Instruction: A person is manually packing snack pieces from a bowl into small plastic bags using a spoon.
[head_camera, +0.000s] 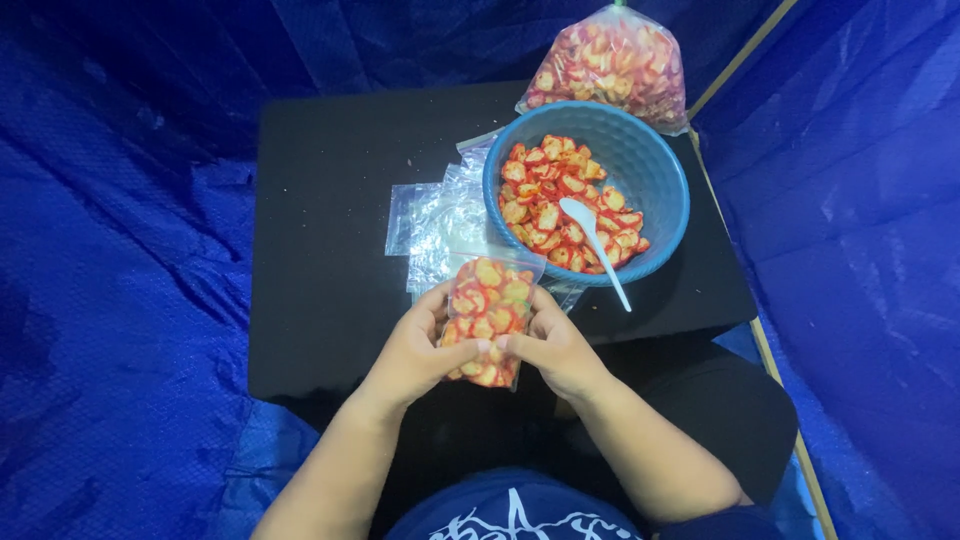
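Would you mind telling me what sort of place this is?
Probably a makeshift snack-packing spot: blue tarpaulin all around, a low black table, a blue bowl of red-orange snacks, and empty clear bags.

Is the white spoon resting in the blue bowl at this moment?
Yes, the white spoon lies in the blue bowl, its handle sticking out over the rim.

Single head-worn view, steeply downward and close over a black table (330, 230), blue tarp (110, 250) around.
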